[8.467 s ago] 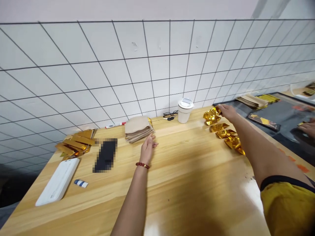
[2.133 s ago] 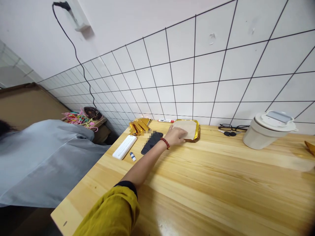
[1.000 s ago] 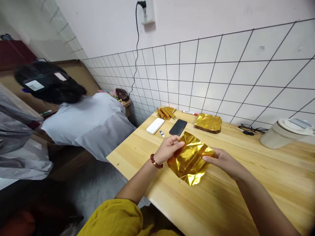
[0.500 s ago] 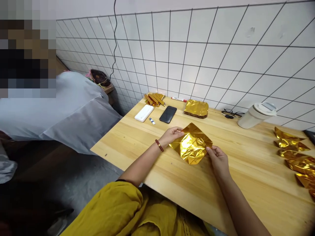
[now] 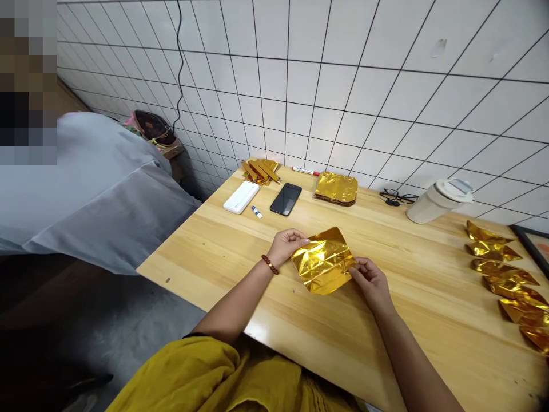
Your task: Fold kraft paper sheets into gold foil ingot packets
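Observation:
Between my two hands is a sheet of shiny gold foil paper (image 5: 323,260), creased across its surface and tilted above the wooden table (image 5: 257,297). My left hand (image 5: 288,247), with a red bead bracelet at the wrist, pinches its left edge with thumb and fingers. At the opposite edge my right hand (image 5: 372,280) is closed on the lower right side of the sheet, thumb on top. Farther back lies a stack of gold foil sheets (image 5: 335,189). Several folded gold foil pieces (image 5: 504,269) are lined up at the right.
A phone (image 5: 286,199), a white power bank (image 5: 241,198) and a small blue-white tube (image 5: 257,212) lie behind my left hand. Gold strips (image 5: 261,171), a marker (image 5: 305,170), glasses (image 5: 398,197) and a cup (image 5: 440,200) are along the tiled wall. A grey-covered surface (image 5: 98,189) stands left.
The foil sheet has turned and changed shape between my hands, now showing a more rectangular outline. Both hands still hold its edges. My view has shifted slightly to the right.

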A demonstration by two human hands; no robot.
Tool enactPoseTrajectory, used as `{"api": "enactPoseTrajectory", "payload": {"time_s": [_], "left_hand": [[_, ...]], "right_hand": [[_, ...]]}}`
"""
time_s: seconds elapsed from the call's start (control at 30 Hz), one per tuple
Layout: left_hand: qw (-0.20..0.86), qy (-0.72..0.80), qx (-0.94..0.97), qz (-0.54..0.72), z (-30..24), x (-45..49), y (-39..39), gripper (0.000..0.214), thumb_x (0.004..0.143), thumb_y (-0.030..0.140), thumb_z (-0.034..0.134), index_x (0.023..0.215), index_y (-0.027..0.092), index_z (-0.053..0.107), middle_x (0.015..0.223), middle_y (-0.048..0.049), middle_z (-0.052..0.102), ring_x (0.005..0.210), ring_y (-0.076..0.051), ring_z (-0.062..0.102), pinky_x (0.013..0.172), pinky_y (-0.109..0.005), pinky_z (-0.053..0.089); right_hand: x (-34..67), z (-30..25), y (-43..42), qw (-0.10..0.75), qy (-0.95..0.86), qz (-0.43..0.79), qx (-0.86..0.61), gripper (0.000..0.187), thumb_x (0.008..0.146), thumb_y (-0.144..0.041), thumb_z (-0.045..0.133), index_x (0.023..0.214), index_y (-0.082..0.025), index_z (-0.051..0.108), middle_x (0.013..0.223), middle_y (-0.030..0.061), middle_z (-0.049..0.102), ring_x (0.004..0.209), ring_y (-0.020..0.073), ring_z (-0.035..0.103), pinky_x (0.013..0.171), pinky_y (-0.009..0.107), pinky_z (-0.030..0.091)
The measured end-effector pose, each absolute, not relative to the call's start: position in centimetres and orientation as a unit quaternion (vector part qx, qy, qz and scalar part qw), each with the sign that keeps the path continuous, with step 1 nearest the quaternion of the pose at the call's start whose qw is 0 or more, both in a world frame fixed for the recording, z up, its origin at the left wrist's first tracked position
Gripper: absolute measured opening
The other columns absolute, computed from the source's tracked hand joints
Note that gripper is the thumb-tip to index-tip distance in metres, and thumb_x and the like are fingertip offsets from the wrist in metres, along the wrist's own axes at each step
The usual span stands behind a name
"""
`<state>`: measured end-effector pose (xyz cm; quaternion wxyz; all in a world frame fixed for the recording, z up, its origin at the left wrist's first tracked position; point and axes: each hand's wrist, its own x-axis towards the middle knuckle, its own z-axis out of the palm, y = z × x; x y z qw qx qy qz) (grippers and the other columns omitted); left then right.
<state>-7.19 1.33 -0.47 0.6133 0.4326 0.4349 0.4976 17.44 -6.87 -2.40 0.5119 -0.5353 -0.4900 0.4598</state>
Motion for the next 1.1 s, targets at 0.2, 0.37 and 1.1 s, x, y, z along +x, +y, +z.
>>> {"api": "enactPoseTrajectory", "payload": {"time_s": [0.2,0.37,1.1], "left_hand": [[0.634,0.423,0.36,0.537,-0.6,-7.4,1.5,0.047,0.046,0.04,0.091,0.075,0.013,0.066,0.063,0.0003,0.068,0.055,-0.009,0.059,0.057,-0.022,0.046],[0.716,0.335,0.289,0.54,-0.2,-7.5,0.7,0.073,0.052,0.034,0.091,0.116,0.019,0.06,0.093,-0.0038,0.073,0.08,-0.014,0.068,0.078,-0.028,0.052],[0.727,0.336,0.419,0.429,-1.3,-6.2,0.0,0.068,0.053,0.035,0.091,0.11,0.014,0.063,0.077,-0.0026,0.07,0.063,-0.015,0.066,0.061,-0.027,0.051]], "right_hand": [[17.5,-2.3,-6.8,0.504,-0.443,0.475,-0.569,0.039,0.066,-0.054,0.081,0.081,-0.021,0.065,0.066,0.0005,0.066,0.056,0.0156,0.056,0.054,0.027,0.043],[17.3,-2.1,-6.8,0.544,-0.407,0.47,-0.564,0.039,0.064,-0.052,0.083,0.082,-0.022,0.065,0.068,0.001,0.07,0.06,0.0189,0.063,0.059,0.031,0.051],[17.8,-2.2,-6.3,0.631,-0.368,0.371,-0.574,0.032,0.072,-0.044,0.079,0.088,-0.021,0.063,0.064,-0.0008,0.064,0.06,0.0165,0.061,0.066,0.031,0.05]]}}
